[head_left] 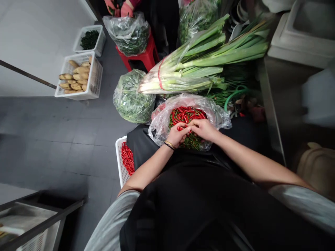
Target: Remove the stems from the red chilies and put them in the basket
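Centrally, in the head view, an open clear plastic bag (161, 127) sits by the person's lap, with red chillies (187, 113) heaped on its 12 o'clock side and green stems (193, 142) showing on its 6 o'clock side. Over this heap, the left hand (177, 135) comes in from 7 o'clock and the right hand (205, 129) from 4 o'clock, fingertips meeting in a pinch. Red shows beside the left fingers, but whether either hand grips a chilli I cannot tell. A yellow band and a black band (170, 146) circle the left wrist.

Around the bag, at 8 o'clock, stands a white basket (119, 157) of loose red chillies, partly hidden by dark cloth. At 10 o'clock lies a bagged round mass of leafy greens (134, 99); farther out that way is a white crate (93, 78) of tan roots (81, 73). At 11 o'clock a red stool (146, 57) bears another bag of greens (129, 36), a co-worker's pink-gloved hands (127, 9) just above it. At 12 o'clock stretches a bunch of leeks (180, 71) tied with red; at 2 o'clock, a green rim (230, 97).
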Available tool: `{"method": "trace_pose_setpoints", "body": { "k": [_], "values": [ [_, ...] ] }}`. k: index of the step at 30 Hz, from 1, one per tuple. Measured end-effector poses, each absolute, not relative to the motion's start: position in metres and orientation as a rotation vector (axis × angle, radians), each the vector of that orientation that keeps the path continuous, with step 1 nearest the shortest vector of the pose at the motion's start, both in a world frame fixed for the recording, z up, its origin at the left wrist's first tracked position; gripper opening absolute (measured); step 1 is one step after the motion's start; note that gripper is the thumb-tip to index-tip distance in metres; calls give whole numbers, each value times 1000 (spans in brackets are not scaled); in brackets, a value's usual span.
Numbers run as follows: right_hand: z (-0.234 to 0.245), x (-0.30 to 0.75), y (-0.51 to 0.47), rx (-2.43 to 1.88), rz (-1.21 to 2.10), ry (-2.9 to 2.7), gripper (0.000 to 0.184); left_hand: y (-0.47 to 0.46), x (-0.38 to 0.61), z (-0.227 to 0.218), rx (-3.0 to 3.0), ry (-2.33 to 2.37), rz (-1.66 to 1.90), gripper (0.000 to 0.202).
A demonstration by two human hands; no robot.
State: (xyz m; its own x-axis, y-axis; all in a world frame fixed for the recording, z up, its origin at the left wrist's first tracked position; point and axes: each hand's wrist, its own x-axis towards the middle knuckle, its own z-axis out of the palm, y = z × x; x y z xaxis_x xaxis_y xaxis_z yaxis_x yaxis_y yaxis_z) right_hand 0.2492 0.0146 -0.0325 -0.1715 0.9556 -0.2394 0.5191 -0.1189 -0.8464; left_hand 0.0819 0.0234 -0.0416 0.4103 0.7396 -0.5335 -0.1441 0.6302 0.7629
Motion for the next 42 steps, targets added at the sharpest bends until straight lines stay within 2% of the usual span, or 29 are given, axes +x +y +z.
{"method": "trace_pose_setpoints", "body": {
  "k": [4, 14, 17, 20, 22, 24, 26, 28, 32, 39, 42],
  "values": [
    [-41, 233, -19, -1593, 1401, -1330, 33, 20, 80, -50, 704, 1057, 713, 44],
    [-24, 236, -12, -1512, 1390, -1798, 37, 18, 70, -41, 1085, 1119, 842, 33],
    [-14, 237, -20, -1347, 1441, -1731, 41, 15, 67, -36, 951, 970, 756, 36],
    [1, 242, -26, -1063, 1692, -1748, 46, 14, 66, -33, 695, 696, 553, 42],
    [4, 250, -18, -968, 1850, -1988, 44, 18, 64, -33, 589, 598, 524, 41],
    [-3, 262, 1, -1226, 1665, -2332, 31, 24, 62, -34, 497, 598, 597, 39],
    [-21, 271, 25, -1766, 997, -2481, 26, 30, 60, -36, 430, 623, 645, 36],
    [-42, 277, 47, -1959, 705, -2444, 27, 33, 58, -39, 423, 640, 632, 33],
    [-56, 278, 70, -1931, 673, -2386, 16, 34, 59, -41, 481, 714, 592, 33],
    [-22, 265, 29, -1656, 768, -2192, 19, 30, 80, -39, 859, 980, 540, 39],
    [-28, 257, 11, -1588, 555, -2216, 22, 21, 85, -37, 769, 898, 384, 38]
  ]
}}
